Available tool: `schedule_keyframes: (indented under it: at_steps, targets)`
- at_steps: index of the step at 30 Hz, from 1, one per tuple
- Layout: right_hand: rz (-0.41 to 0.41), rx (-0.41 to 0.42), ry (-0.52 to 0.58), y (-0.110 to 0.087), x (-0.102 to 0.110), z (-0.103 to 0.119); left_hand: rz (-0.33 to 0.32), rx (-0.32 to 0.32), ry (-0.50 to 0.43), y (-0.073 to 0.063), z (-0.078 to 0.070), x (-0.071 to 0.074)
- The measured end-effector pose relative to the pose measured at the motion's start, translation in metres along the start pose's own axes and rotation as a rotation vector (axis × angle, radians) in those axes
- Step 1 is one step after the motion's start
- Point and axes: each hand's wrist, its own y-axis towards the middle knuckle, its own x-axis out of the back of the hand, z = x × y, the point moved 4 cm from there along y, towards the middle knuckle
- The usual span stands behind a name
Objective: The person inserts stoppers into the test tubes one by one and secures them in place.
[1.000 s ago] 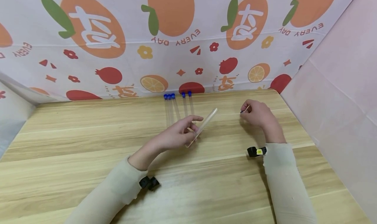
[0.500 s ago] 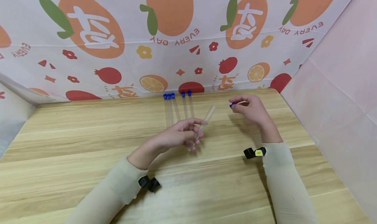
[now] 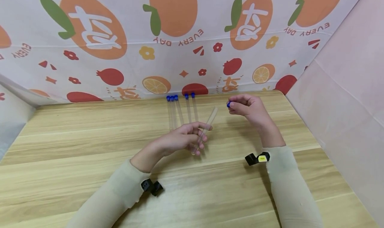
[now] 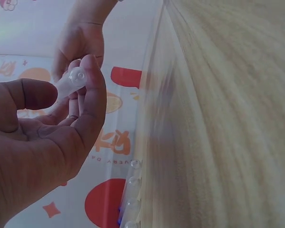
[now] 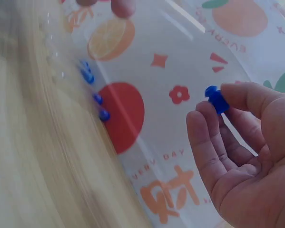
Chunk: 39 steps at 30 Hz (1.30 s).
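A clear test tube [image 3: 211,118] with no cap on it is held tilted in my left hand [image 3: 180,138], its upper end pointing away to the right. In the left wrist view the rounded bottom of the tube [image 4: 75,78] shows between thumb and fingers. My right hand [image 3: 252,111] pinches a small blue stopper [image 3: 229,104] between thumb and fingertips, a short gap to the right of the tube's upper end. The right wrist view shows that stopper [image 5: 217,100] plainly, its narrower part facing the tube's side.
Several clear tubes [image 3: 188,109] with blue caps [image 3: 172,98] lie side by side at the table's back, partly behind my left hand. A fruit-patterned cloth [image 3: 186,54] hangs along the back edge. The wooden table [image 3: 210,194] stretches in front, with a pale wall [image 3: 345,98] at right.
My right hand has moved left with the blue stopper, closer to the tube. The tube has shifted slightly toward me and turned a little steeper in my left hand.
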Motion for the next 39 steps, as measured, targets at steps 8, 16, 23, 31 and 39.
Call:
schedule_keyframes:
  at_steps: [8,16,23,31,39]
  targets:
    - [0.078,0.014,0.06,-0.002,-0.02,0.006,0.021,0.006,0.008,-0.001,0.0,-0.002]
    - [0.115,0.009,0.091,-0.004,-0.03,0.009,0.044,-0.001,0.006,0.0,0.0,-0.002]
    - [0.126,0.007,0.102,-0.003,-0.034,0.01,0.035,0.006,-0.007,0.001,0.001,-0.001]
    - [0.076,-0.024,0.144,-0.001,-0.039,0.002,-0.004,-0.02,-0.013,0.001,0.002,0.001]
    - [-0.032,-0.017,0.169,-0.001,-0.044,-0.002,-0.058,-0.038,-0.045,0.004,0.003,0.0]
